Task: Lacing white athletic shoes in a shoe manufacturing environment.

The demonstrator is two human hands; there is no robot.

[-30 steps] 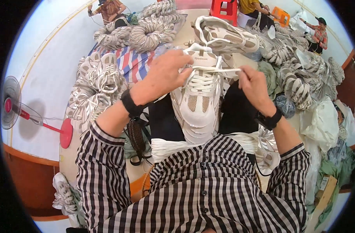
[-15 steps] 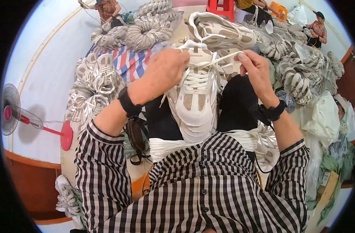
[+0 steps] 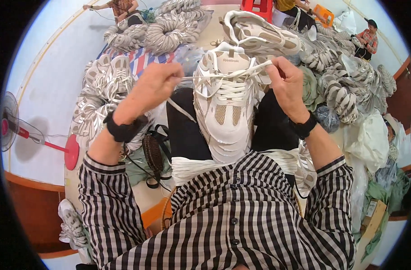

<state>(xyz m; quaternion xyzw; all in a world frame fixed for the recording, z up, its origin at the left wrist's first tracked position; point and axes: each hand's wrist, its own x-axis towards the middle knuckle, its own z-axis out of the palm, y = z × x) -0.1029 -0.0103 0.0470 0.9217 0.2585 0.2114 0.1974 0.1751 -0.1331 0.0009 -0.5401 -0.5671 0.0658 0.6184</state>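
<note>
Left hand [image 3: 159, 84] and right hand [image 3: 285, 86], grips clamped on white lace [image 3: 259, 67], above a sneaker [image 3: 231, 96] at the lap's [image 3: 270, 130] far edge.

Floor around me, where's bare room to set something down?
Bare floor shows ahead, between the ringed shoe bundle and the red stool; a narrow strip borders the fan's red base. The right side is crowded: shoe piles, white bag.

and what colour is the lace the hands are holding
The lace is off-white, seen best in the head view, beside the right hand.
</note>
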